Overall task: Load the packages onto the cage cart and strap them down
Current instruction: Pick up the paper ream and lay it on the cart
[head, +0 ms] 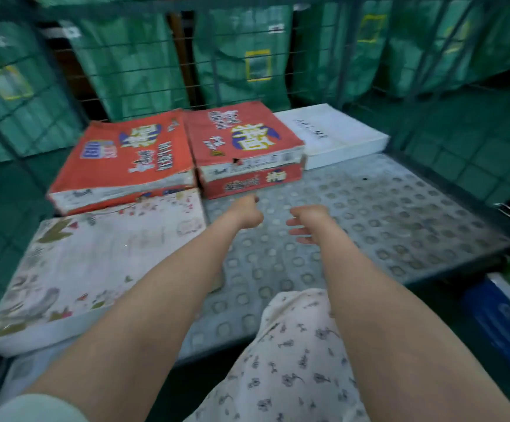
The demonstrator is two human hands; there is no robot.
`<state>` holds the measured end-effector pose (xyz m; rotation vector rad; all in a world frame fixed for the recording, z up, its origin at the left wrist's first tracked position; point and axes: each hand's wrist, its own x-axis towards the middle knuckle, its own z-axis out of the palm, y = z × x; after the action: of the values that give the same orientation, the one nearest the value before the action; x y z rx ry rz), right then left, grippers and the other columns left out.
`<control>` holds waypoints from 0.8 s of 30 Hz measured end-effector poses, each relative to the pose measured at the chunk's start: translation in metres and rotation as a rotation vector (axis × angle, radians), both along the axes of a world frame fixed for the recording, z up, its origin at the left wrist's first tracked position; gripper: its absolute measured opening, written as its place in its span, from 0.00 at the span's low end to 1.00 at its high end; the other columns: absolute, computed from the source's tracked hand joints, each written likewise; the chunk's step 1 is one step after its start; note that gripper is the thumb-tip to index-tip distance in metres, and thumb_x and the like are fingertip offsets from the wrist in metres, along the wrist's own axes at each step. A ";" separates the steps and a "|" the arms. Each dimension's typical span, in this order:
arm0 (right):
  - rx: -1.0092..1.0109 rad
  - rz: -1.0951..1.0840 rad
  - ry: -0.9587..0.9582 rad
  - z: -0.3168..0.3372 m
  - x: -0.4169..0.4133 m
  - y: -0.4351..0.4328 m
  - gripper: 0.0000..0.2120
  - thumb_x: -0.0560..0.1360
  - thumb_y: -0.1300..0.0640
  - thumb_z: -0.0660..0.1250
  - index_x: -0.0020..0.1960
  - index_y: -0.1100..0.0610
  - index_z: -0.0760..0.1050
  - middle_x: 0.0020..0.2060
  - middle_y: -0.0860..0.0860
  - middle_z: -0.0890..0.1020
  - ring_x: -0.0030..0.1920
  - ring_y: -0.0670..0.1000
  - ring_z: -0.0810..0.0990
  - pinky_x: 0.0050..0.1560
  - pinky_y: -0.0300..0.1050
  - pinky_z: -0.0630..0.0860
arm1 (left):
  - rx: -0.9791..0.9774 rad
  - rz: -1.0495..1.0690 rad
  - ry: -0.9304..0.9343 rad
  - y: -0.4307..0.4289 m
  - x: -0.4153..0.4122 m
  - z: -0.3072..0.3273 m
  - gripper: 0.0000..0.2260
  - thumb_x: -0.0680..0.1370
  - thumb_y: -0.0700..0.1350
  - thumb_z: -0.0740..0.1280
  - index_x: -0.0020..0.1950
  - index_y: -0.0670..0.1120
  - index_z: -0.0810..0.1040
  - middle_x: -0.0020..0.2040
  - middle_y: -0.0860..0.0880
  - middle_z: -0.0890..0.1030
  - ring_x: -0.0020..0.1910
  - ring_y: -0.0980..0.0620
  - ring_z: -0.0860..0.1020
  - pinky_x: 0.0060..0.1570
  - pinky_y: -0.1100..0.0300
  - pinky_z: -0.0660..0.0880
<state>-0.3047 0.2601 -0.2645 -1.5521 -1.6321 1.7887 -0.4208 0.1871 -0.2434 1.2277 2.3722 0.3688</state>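
Observation:
The cage cart's studded metal floor carries several flat packages. Two red boxes lie side by side at the back: one on the left, one in the middle. A white box sits behind them to the right. A large white floral-printed package lies at the front left. My left hand reaches toward the middle red box's front edge, fingers loosely curled, holding nothing. My right hand hovers over the bare floor with relaxed fingers, also holding nothing.
Green wire mesh walls close the cart at the back and both sides, with green sacks hanging behind. A metal latch sits on the right edge. A blue box stands on the ground at the right.

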 end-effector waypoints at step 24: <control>-0.135 -1.230 0.127 -0.051 0.378 -0.099 0.13 0.80 0.57 0.59 0.62 0.58 0.73 0.48 0.55 0.80 0.44 0.53 0.78 0.39 0.43 0.71 | -0.050 -1.047 -0.308 0.037 0.408 -0.025 0.14 0.77 0.37 0.61 0.61 0.43 0.76 0.62 0.44 0.77 0.62 0.45 0.74 0.57 0.58 0.71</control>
<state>0.0737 0.1615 -0.3156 -1.7958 -0.2516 1.2103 -0.0126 0.2243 -0.2681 1.9861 1.2261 0.1237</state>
